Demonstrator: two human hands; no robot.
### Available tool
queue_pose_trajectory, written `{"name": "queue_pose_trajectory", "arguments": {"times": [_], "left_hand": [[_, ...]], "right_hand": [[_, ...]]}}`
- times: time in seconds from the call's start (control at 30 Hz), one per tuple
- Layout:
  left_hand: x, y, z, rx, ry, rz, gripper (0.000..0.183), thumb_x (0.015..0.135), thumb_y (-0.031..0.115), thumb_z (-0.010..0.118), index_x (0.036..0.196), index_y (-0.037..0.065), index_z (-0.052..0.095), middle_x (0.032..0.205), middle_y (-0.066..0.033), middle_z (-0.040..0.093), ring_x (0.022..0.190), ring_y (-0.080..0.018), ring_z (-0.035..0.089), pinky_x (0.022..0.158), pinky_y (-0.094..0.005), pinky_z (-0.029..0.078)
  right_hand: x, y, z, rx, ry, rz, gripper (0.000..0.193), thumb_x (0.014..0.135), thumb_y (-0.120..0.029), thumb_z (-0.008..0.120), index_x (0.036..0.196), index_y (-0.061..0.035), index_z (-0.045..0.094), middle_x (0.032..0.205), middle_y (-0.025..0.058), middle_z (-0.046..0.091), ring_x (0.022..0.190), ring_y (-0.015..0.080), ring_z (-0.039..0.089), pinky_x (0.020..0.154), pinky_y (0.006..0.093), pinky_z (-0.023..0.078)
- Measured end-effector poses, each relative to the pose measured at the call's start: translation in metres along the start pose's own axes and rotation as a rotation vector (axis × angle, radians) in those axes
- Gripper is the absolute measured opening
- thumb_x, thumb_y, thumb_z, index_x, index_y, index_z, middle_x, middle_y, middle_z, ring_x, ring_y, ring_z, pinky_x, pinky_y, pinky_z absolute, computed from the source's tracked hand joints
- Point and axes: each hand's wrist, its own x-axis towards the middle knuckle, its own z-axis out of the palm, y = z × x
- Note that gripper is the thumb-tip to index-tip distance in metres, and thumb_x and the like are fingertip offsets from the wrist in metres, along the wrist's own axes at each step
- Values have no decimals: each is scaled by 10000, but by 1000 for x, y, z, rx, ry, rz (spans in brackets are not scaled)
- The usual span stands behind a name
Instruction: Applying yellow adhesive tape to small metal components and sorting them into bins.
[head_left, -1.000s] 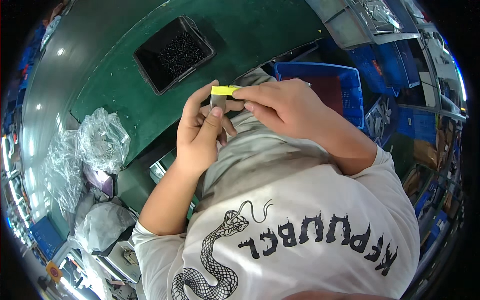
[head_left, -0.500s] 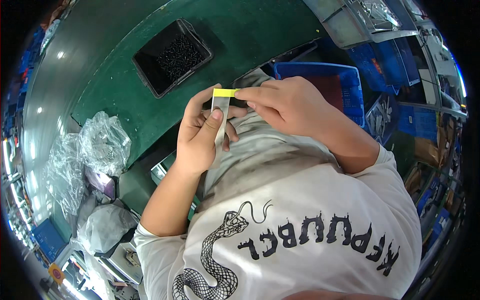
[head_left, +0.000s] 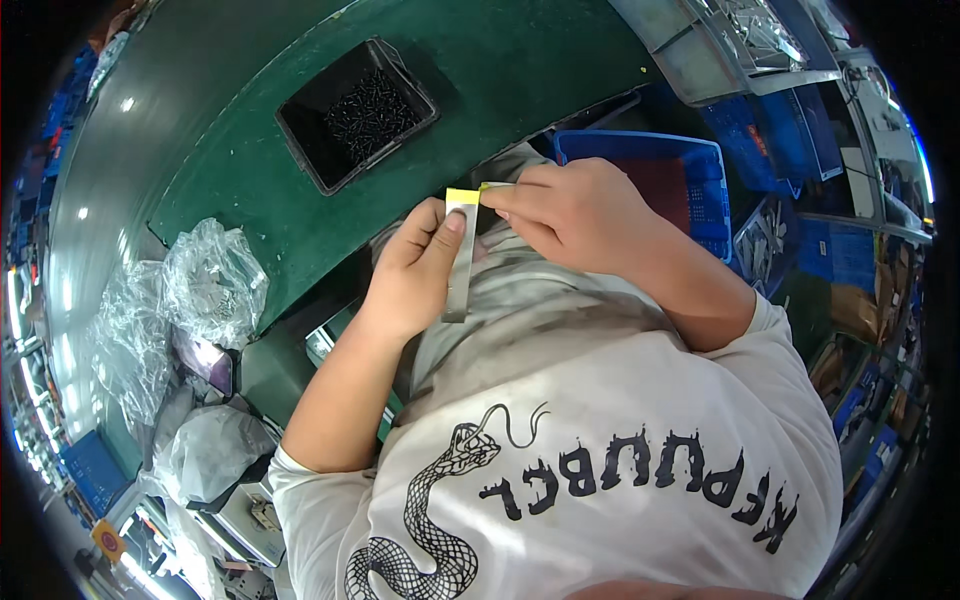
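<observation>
My left hand (head_left: 420, 265) is closed on a flat, narrow metal strip (head_left: 459, 275), its thumb pressed on the face near the upper end. The strip stands nearly upright in front of my shirt. Yellow tape (head_left: 462, 196) covers its top end. To the right, my right hand (head_left: 580, 212) pinches with thumb and index finger at the tape's side, where a small yellow-green bit shows at the fingertips. Whether that bit still joins the tape on the strip is too small to tell.
A black bin (head_left: 355, 115) of small dark parts stands on the green table (head_left: 500, 65). Behind my right hand is a blue crate (head_left: 640, 140). Clear plastic bags (head_left: 215, 275) lie at the left, near a phone-like device (head_left: 205, 362). A metal rack (head_left: 700, 60) rises at upper right.
The metal strip has turned more face-on and moved slightly right. The yellow tape, which stuck out past the strip's right edge, now spans about its width. My left fingers have curled in behind it.
</observation>
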Motion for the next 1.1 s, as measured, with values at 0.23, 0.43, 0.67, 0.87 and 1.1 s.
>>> {"name": "queue_pose_trajectory", "arguments": {"times": [0.23, 0.43, 0.67, 0.87, 1.1], "left_hand": [[-3, -4, 3, 187, 85, 56, 194, 959, 124, 662, 1018, 51, 492, 759, 5, 529, 625, -44, 457, 540, -200, 405], [-4, 8, 8, 83, 208, 86, 181, 939, 86, 669, 1074, 14, 572, 827, -25, 622, 614, -79, 569, 541, -248, 462], [-5, 5, 4, 326, 191, 133, 223, 1034, 168, 527, 1046, -14, 655, 885, -54, 709, 633, -79, 604, 579, -234, 495], [-7, 16, -2, 3, 152, 93, 309, 1070, 225, 456, 1154, -41, 589, 902, -83, 689, 645, -95, 589, 571, -227, 474], [-6, 14, -4, -24, 124, 70, 318, 1071, 243, 455, 1150, -32, 593, 876, -84, 679, 644, -102, 592, 573, -231, 480]], "right_hand": [[2, -6, 2, 2, 65, -56, 236, 832, -130, 702, 1067, -136, 723, 677, 19, 572, 496, 221, 550, 455, 332, 421], [1, -5, -1, 19, 61, -50, 282, 839, -124, 695, 1121, -130, 705, 669, 27, 572, 500, 229, 555, 458, 334, 426], [1, -3, -1, 63, 44, -18, 288, 849, -109, 685, 1137, -110, 695, 685, 45, 611, 532, 244, 587, 475, 344, 444], [-3, 2, -5, 52, 37, 15, 302, 856, -96, 679, 1158, -107, 692, 738, 55, 665, 569, 235, 626, 497, 331, 469], [-3, 3, -7, 19, 17, 20, 333, 848, -93, 678, 1181, -113, 690, 737, 51, 661, 564, 231, 623, 500, 325, 471]]}}
